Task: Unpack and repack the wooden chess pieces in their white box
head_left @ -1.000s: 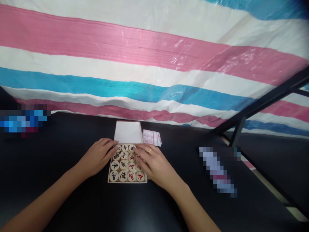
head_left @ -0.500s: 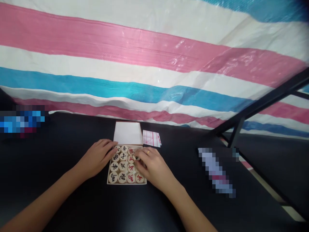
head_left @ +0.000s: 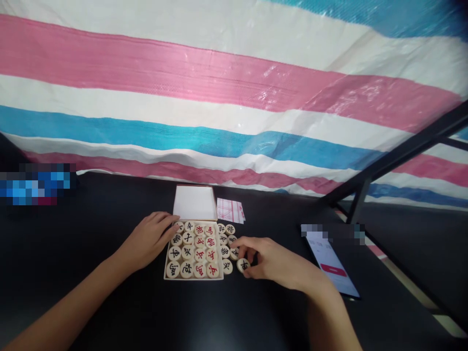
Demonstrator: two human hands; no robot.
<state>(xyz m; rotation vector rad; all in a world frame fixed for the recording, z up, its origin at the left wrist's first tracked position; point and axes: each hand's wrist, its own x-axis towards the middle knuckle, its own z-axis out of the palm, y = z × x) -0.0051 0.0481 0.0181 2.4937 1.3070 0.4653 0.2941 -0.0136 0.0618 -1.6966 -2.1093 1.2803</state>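
1. a round disc [head_left: 243, 264] with a black character sits at the thumb of the right hand [head_left: 272, 261], beside other discs on the bench [head_left: 164, 312], right of an open box [head_left: 193, 279].
2. that hand is loosely curled; whether it grips the disc, i cannot tell.
3. the left hand [head_left: 149, 239] is spread, holding nothing, fingertips at the box's far left corner.
4. the disc looks hard, light and smooth (perhaps slightly slippery); pinching opposite sides of its rim should suit.
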